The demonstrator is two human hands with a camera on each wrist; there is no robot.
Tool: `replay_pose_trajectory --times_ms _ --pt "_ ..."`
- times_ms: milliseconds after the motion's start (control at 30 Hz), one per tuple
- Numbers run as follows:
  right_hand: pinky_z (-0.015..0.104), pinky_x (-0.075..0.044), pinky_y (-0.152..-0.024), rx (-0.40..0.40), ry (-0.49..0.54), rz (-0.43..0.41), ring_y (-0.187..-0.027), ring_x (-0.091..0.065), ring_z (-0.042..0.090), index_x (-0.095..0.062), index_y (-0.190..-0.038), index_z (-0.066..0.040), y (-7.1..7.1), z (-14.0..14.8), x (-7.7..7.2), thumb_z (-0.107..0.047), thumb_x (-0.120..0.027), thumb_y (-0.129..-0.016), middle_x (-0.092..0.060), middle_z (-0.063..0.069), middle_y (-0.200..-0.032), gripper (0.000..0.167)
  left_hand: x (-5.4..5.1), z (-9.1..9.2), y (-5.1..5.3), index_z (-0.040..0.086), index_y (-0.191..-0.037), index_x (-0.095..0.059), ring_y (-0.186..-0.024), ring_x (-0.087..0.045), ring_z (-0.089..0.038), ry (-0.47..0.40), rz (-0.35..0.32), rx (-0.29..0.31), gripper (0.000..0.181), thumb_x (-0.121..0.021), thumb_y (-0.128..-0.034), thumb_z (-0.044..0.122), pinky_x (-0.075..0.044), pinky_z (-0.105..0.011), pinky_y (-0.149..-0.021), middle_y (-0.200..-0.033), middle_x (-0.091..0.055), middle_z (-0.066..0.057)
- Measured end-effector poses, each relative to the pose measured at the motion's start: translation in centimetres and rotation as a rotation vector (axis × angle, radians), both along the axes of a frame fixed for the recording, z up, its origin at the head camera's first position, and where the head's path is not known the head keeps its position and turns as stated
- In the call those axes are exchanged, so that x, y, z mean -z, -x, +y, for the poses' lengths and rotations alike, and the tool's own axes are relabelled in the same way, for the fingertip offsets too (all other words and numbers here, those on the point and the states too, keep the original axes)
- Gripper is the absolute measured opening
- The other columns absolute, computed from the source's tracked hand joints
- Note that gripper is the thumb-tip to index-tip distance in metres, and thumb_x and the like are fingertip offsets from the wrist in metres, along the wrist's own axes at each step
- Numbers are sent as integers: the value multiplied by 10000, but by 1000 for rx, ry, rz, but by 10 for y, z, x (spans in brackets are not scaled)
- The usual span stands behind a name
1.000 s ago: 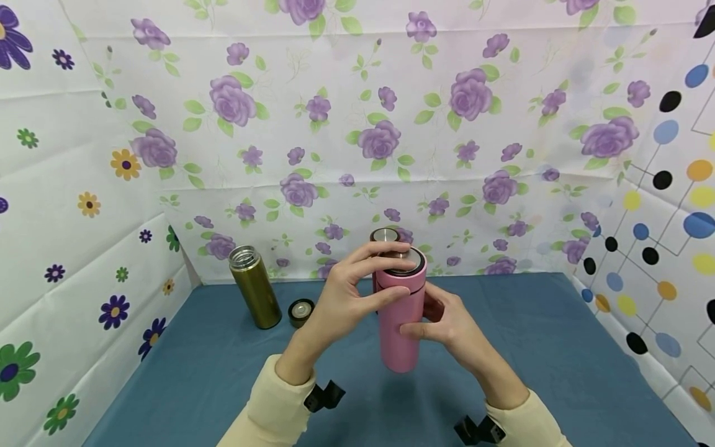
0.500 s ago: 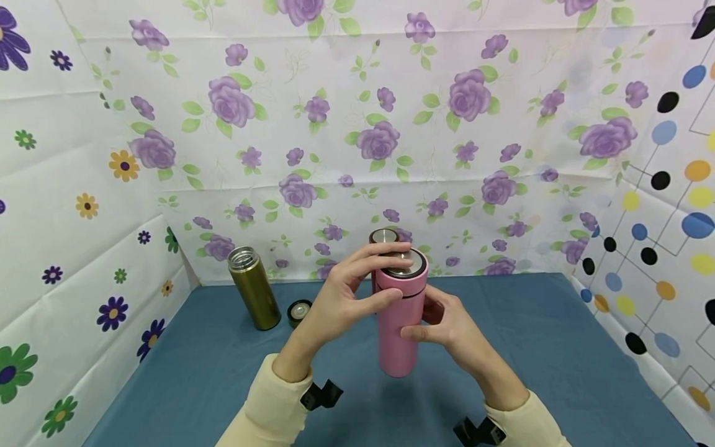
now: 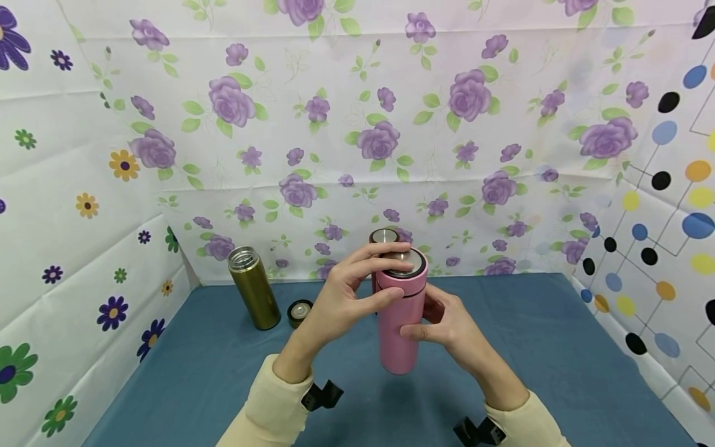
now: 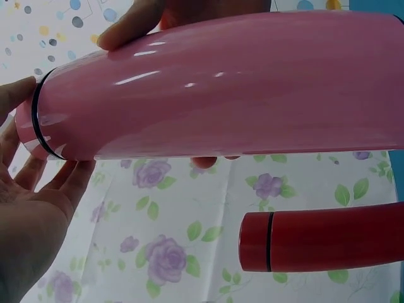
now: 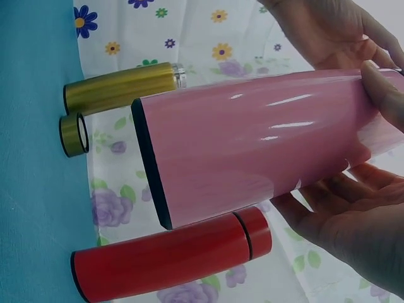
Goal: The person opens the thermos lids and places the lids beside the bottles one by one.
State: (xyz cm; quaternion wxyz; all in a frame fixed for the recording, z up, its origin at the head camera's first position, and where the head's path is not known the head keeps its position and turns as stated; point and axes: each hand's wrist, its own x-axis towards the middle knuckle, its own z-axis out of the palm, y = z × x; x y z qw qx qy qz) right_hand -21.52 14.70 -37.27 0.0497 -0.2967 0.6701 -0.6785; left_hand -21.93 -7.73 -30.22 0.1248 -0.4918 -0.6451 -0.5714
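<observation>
The pink bottle (image 3: 398, 332) is held up in front of the person over the table (image 3: 503, 354), its long axis close to vertical: lid (image 3: 414, 282) end up, base down. Its black-edged base hangs clear of the blue cloth, as the right wrist view shows.

Both hands are on it. The left hand (image 3: 349, 288) grips the lid end, fingers laid across the steel top and thumb against the side near the dark seam. The right hand (image 3: 447, 320) holds the body lower down — thumb on the near side, fingers wrapped round behind. Across the 2 wrist views the bottle runs sideways, lid end left in the left one and right in the right one.

Behind it, mostly hidden from the head view, a red bottle (image 5: 164, 260) stands upright with its cap on. Well to the left, a green bottle (image 3: 257, 295) stands with its steel mouth open and pointing up; the green cap (image 3: 300, 308) sits just beside its base. Patterned hangings (image 3: 357, 81) enclose the table on 3 sides.
</observation>
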Motion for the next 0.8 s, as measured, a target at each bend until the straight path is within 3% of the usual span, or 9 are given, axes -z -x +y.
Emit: replay_pose_trajectory --times_ms 267,400,533,633,700,800 --pt "439 -590 -918 36 -29 15 -1189 -652 368 -523 -1520 -162 0 -1 0 -136 -769 -931 -651 148 -1326 639 1 5 -2 26 -1260 -723 -1367 -519 -280 -7 86 -117 379 -772 -897 -69 -531 -432 -1032 -1454 -558 -106" --pt "435 -585 -929 33 -30 13 -1193 -649 367 -525 -1518 -158 0 -1 0 -130 -772 -929 -649 144 -1333 640 1 3 -2 32 -1293 -705 -1402 -491 -290 1 65 -76 346 -760 -951 36 -512 -447 -1059 -1500 -533 -96" --pt "431 -576 -948 8 -22 13 -1192 -648 373 -532 -1502 -114 0 1 -1 -117 -769 -928 -646 158 -1337 621 0 -1 -1 22 -1323 -674 -1441 -453 -318 5 29 3 349 -718 -1010 169 -485 -481 -1090 -1535 -510 -108" --pt "434 -577 -948 -11 -14 6 -1184 -653 376 -536 -1489 -81 0 2 -1 -112 -766 -926 -648 172 -1330 609 -1 -3 -1 9 -1325 -663 -1448 -446 -331 2 8 40 347 -701 -1022 174 -480 -493 -1095 -1529 -517 -127" --pt "437 -579 -945 -16 -12 2 -1185 -653 377 -533 -1492 -78 -1 2 -1 -113 -765 -926 -647 174 -1332 613 0 -3 -1 2 -1321 -666 -1439 -457 -334 -3 4 44 336 -698 -1021 152 -481 -493 -1094 -1517 -528 -137" --pt "437 -575 -951 -11 -17 6 -1198 -646 375 -522 -1511 -101 -1 2 -1 -118 -766 -929 -644 165 -1344 631 -1 -1 -2 7 -1302 -686 -1405 -492 -323 -13 28 3 322 -720 -1000 111 -493 -479 -1081 -1486 -551 -133"
